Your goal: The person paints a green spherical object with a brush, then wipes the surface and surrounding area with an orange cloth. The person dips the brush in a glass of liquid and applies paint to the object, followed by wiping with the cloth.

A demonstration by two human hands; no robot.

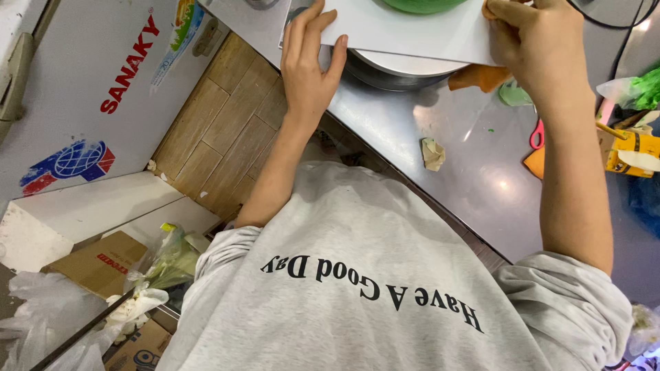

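**Both hands on a white board at the bench corner**

A flat white board (405,31) lies across a round metal turntable (395,69) near the corner of the steel bench (474,172). Its long axis runs left to right across the view, tilted a little so the near edge drops toward the right; its far side is cut off by the top of the frame. Something green and rounded (423,4) sits on top of it, only partly in view.

The left hand (309,65) lies flat and open at the board's left end, fingers spread over the top and the thumb along the near edge. The right hand (533,48) is curled closed on the right end, with an orange cloth (481,77) showing beneath it.

On the bench to the right lie a crumpled scrap of paper (433,152), pink-handled scissors (537,135), a yellow carton (636,152) and some green plastic (643,89); the carton and plastic are well apart from the board. A black cable (612,24) crosses the top right corner.

The bench edge runs diagonally just below the left hand, and the board's left end sits near it. Beyond is wooden floor (227,130), a white chest freezer (89,89) and cardboard boxes (103,261) with plastic bags. Bare steel lies open between the turntable and the person's grey sweatshirt (357,295).
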